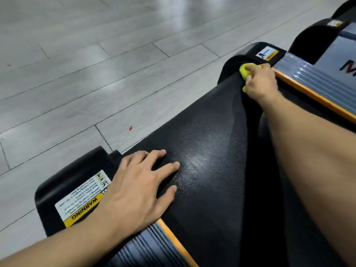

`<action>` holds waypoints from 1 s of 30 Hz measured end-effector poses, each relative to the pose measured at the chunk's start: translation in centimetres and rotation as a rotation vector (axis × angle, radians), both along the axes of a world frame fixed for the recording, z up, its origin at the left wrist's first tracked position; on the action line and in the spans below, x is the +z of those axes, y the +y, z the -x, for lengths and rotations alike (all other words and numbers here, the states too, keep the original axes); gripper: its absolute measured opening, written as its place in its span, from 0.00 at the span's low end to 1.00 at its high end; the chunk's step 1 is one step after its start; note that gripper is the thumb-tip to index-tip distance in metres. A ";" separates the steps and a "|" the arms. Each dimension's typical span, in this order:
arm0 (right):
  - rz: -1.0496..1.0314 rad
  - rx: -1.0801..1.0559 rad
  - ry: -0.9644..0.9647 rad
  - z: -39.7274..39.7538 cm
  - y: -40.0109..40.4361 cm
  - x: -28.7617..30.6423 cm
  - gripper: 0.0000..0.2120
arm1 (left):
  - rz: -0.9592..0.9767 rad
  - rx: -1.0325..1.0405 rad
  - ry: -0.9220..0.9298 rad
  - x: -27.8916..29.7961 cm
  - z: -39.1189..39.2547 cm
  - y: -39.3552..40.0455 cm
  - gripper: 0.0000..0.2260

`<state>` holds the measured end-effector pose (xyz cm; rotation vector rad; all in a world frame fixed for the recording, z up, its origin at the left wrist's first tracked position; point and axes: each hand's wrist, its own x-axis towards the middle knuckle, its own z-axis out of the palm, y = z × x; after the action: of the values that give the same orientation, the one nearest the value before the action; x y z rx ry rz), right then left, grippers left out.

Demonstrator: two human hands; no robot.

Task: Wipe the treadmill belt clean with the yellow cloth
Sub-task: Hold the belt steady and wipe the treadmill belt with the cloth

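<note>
Cloth hand: right hand (259, 81), upper right of the frame, fingers curled over the bunched yellow cloth (246, 71) and pressing it down — that's a proper grip, cloth wadded under the palm.

Where the cloth sits: right at the far end of the treadmill belt (212, 160), tucked against the black end cap (254, 48) and just beside the orange-edged side rail (308, 93).

Bracing hand: left hand (140, 187), lower centre, fingers spread and flat, palm half on the near end cap and rail, fingertips on the belt. Holding nothing, just steadying.

Belt axis: runs from lower centre up to the upper right, so the long unwiped stretch lies back toward the camera from the cloth.

The relation that counts: cloth is at the belt's extreme corner; there is no belt left beyond it. Any stroke, I'd judge, has to come down-frame along the belt or across its width toward the floor side.

Nearer hand: the right owns the cloth; the left is well apart, at the opposite end.

Surface clue: a pale sheen on the middle of the belt; whether damp or dust, can't tell.
</note>
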<state>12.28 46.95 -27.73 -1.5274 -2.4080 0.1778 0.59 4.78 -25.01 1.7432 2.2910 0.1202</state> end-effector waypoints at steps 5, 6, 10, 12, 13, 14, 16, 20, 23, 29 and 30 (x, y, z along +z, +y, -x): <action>0.028 0.239 -0.085 1.3 -3.9 0.8 0.18 | 0.002 -0.014 0.027 0.7 -0.3 0.4 0.20; 0.034 0.349 -0.092 2.0 -5.8 1.1 0.19 | 0.010 -0.015 0.037 0.8 -0.4 0.5 0.20; 0.198 0.810 -0.129 7.0 -17.3 1.8 0.16 | 0.068 -0.055 0.081 1.1 -1.0 0.3 0.22; 0.258 0.932 -0.136 8.4 -21.2 1.8 0.14 | 0.063 -0.070 0.096 1.3 -1.1 0.0 0.22; 0.274 0.968 -0.140 8.5 -21.8 1.9 0.15 | 0.047 -0.073 0.105 1.3 -1.1 -0.2 0.22; 0.275 0.987 -0.149 8.2 -21.3 1.9 0.16 | 0.030 -0.079 0.108 1.1 -1.0 -0.4 0.22; 0.231 0.901 -0.131 7.2 -17.7 1.8 0.19 | 0.003 -0.101 0.105 0.9 -0.6 -0.7 0.23; 0.025 0.342 -0.145 3.0 -5.9 1.6 0.20 | -0.019 -0.126 0.090 1.1 -0.2 -0.8 0.22; 0.038 0.146 -0.105 0.4 -2.0 1.2 0.21 | -0.026 -0.138 0.096 1.1 -0.3 -0.8 0.22; 0.098 0.359 0.010 2.2 -12.2 0.6 0.23 | 0.064 -0.093 -0.021 2.7 0.5 -0.1 0.21; 0.109 0.467 0.024 2.8 -15.5 0.7 0.22 | 0.051 -0.050 -0.069 2.9 0.9 -0.1 0.19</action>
<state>9.48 31.49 -27.00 -0.9673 -2.7349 0.4245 -0.27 4.72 -22.12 1.7413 2.1813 0.1099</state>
